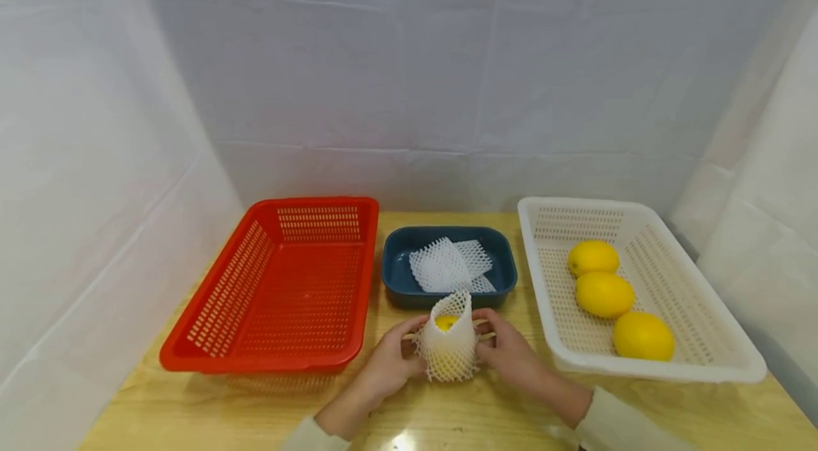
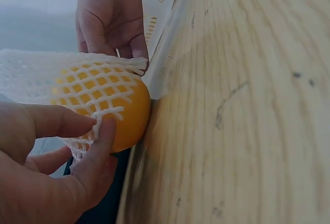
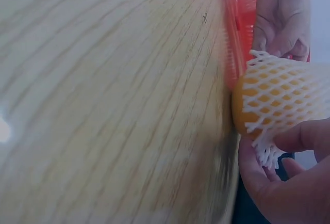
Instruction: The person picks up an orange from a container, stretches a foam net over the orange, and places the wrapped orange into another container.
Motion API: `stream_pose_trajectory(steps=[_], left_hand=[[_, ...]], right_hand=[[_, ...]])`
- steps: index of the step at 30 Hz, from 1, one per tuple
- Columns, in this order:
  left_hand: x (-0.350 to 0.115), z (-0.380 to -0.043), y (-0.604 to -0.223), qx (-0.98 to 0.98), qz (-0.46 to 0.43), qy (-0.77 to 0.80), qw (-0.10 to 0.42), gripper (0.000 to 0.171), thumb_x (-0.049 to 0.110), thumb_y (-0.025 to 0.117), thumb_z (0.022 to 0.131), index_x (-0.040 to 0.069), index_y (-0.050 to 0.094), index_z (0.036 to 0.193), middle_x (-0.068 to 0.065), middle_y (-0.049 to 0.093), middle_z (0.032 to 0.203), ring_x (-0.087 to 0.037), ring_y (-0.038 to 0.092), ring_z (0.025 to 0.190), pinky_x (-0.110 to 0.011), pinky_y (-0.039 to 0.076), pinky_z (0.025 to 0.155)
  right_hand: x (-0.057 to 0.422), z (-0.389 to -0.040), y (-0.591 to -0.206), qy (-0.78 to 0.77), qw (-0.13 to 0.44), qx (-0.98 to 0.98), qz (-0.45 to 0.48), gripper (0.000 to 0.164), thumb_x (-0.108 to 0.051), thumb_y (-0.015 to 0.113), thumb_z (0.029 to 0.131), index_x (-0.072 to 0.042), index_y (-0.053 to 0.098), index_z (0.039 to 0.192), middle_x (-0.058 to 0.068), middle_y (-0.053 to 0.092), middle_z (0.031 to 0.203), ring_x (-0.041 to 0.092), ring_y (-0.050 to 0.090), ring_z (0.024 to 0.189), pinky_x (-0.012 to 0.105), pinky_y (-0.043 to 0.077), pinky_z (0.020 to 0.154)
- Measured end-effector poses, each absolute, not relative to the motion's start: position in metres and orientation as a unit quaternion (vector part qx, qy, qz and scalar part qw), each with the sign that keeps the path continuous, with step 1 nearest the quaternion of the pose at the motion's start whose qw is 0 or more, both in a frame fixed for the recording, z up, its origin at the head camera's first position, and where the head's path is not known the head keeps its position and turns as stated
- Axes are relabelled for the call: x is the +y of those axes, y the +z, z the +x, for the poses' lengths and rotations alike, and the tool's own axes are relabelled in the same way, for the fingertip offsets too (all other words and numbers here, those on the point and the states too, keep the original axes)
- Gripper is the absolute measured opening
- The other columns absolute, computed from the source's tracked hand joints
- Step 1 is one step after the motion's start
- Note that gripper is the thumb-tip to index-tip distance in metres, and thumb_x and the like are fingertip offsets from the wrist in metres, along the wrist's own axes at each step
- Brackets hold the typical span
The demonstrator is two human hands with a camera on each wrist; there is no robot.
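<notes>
A yellow lemon-like fruit [image 2: 135,123] stands on the wooden table, covered by a white foam net sleeve [image 1: 450,351]. The sleeve's upper end rises open above the fruit, and its lower edge leaves the fruit's bottom bare in both wrist views. My left hand [image 1: 390,366] pinches the net's lower edge between thumb and finger on the left side. On the opposite side my right hand [image 1: 511,355] pinches the edge in the same way, as the right wrist view shows with the thumb over the mesh [image 3: 281,97].
Behind the hands sits a dark blue tray [image 1: 396,280] with more white foam nets [image 1: 441,266]. To the left is a red basket [image 1: 313,295]. A white basket [image 1: 703,309] on the right holds three yellow fruits [image 1: 604,294]. White sheets enclose the back and sides.
</notes>
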State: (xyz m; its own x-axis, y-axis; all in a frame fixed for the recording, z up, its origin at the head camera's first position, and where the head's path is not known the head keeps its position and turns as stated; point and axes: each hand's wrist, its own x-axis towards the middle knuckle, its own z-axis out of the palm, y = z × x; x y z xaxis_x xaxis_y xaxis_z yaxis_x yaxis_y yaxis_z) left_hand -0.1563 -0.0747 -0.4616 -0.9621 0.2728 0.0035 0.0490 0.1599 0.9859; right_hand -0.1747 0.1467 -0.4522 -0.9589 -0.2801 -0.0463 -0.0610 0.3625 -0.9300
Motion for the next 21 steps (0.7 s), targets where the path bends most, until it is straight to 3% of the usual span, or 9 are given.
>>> stream_pose_trajectory(steps=[4, 8, 13, 17, 21], left_hand=[[-0.076, -0.157, -0.46, 0.738, 0.106, 0.657, 0.109, 0.067, -0.009, 0.065, 0.078, -0.001, 0.045, 0.14, -0.023, 0.048, 0.131, -0.034, 0.054, 0.112, -0.033, 0.054, 0.075], [-0.076, -0.157, -0.458, 0.693, 0.077, 0.703, 0.139, 0.056, 0.001, 0.055, 0.088, -0.005, 0.041, 0.142, -0.024, 0.048, 0.134, -0.027, 0.059, 0.107, -0.037, 0.056, 0.077], [-0.077, -0.16, -0.458, 0.648, 0.037, 0.744, 0.159, 0.049, 0.015, 0.05, 0.1, -0.006, 0.04, 0.142, -0.023, 0.049, 0.135, -0.023, 0.058, 0.105, -0.039, 0.056, 0.08], [-0.079, -0.161, -0.462, 0.65, 0.051, 0.743, 0.153, 0.054, 0.015, 0.056, 0.099, -0.008, 0.035, 0.143, -0.027, 0.05, 0.131, -0.024, 0.058, 0.107, -0.041, 0.056, 0.081], [-0.079, -0.16, -0.465, 0.653, 0.077, 0.736, 0.164, 0.057, 0.012, 0.06, 0.097, -0.009, 0.033, 0.143, -0.03, 0.05, 0.132, -0.024, 0.058, 0.107, -0.042, 0.055, 0.083]], right_hand=[[0.148, -0.175, -0.454, -0.563, 0.106, 0.811, -0.119, 0.041, 0.008, 0.055, 0.083, 0.009, 0.048, 0.123, 0.019, 0.061, 0.106, 0.025, 0.062, 0.09, 0.032, 0.053, 0.072], [0.149, -0.175, -0.456, -0.603, 0.132, 0.774, -0.139, 0.035, 0.007, 0.049, 0.091, 0.018, 0.045, 0.124, 0.025, 0.062, 0.108, 0.026, 0.062, 0.096, 0.037, 0.055, 0.08], [0.153, -0.176, -0.452, -0.65, 0.175, 0.733, -0.097, 0.043, -0.01, 0.045, 0.1, 0.022, 0.042, 0.129, 0.027, 0.062, 0.114, 0.026, 0.065, 0.097, 0.042, 0.055, 0.085], [0.156, -0.177, -0.451, -0.653, 0.207, 0.724, -0.083, 0.053, -0.023, 0.049, 0.101, 0.018, 0.041, 0.134, 0.026, 0.06, 0.121, 0.027, 0.066, 0.098, 0.043, 0.055, 0.085], [0.159, -0.177, -0.453, -0.662, 0.237, 0.705, -0.088, 0.057, -0.025, 0.051, 0.101, 0.016, 0.035, 0.138, 0.024, 0.06, 0.121, 0.026, 0.065, 0.098, 0.042, 0.054, 0.087]])
